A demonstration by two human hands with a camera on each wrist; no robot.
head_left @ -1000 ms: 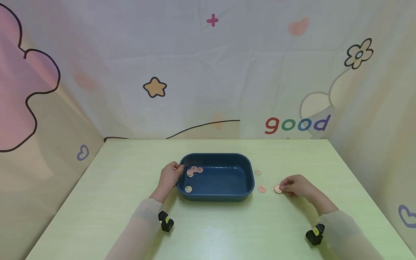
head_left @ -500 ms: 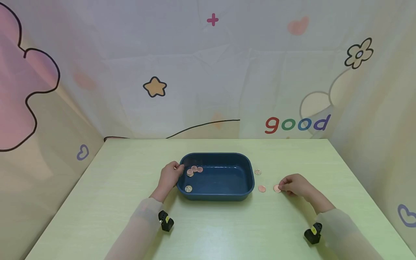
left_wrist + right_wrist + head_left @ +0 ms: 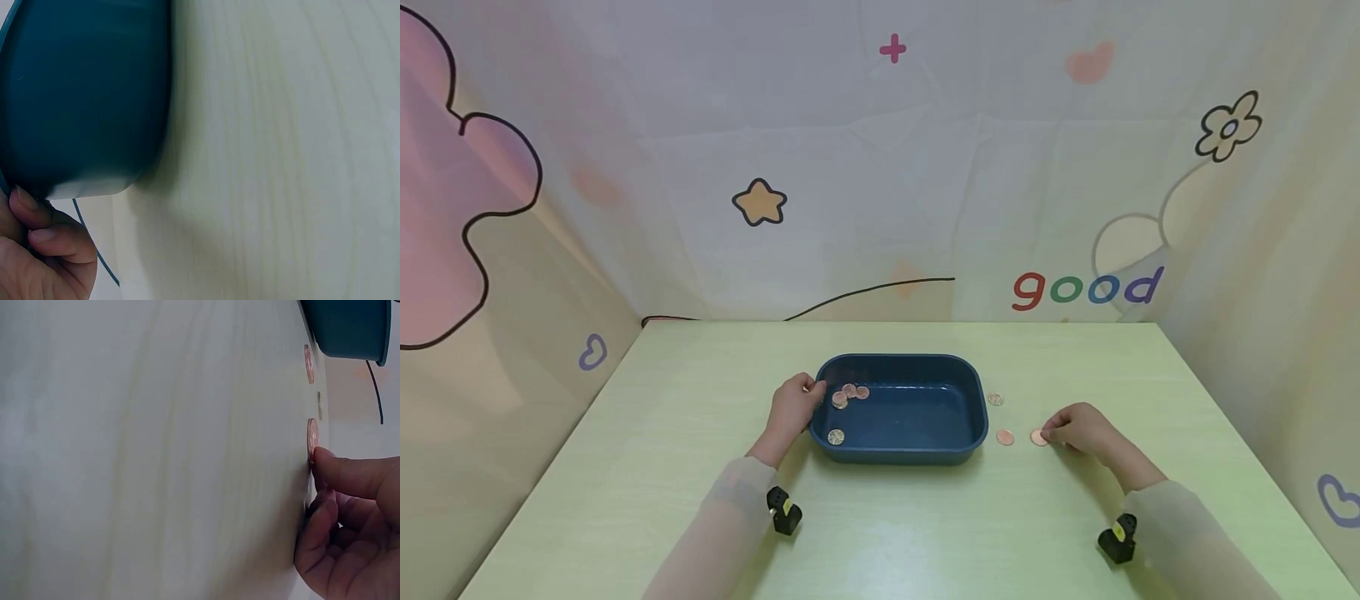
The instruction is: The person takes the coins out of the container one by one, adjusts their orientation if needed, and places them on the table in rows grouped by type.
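Observation:
A dark blue rectangular tray (image 3: pixel 917 421) sits in the middle of the table, several copper and silvery coins (image 3: pixel 850 390) lying at its left end. My left hand (image 3: pixel 792 410) grips the tray's left rim between thumb and curled fingers; the left wrist view shows these fingers (image 3: pixel 69 244) below the tray wall. Right of the tray, my right hand (image 3: pixel 1084 429) pinches the edge of a copper coin (image 3: pixel 1038 437) low at the tabletop. The thumb (image 3: pixel 350 472) covers part of that coin in the right wrist view. Another copper coin (image 3: pixel 1005 437) and a silvery coin (image 3: pixel 996 399) lie between hand and tray.
The pale wood-grain table (image 3: pixel 880 533) extends around the tray. A patterned cloth backdrop (image 3: pixel 850 167) hangs behind it and along both sides. Each forearm bears a small black camera, one on the left wrist (image 3: pixel 785 512) and one on the right (image 3: pixel 1117 540).
My right hand and its copper coin have shifted very slightly left, toward the tray. The left hand and the tray stay in place.

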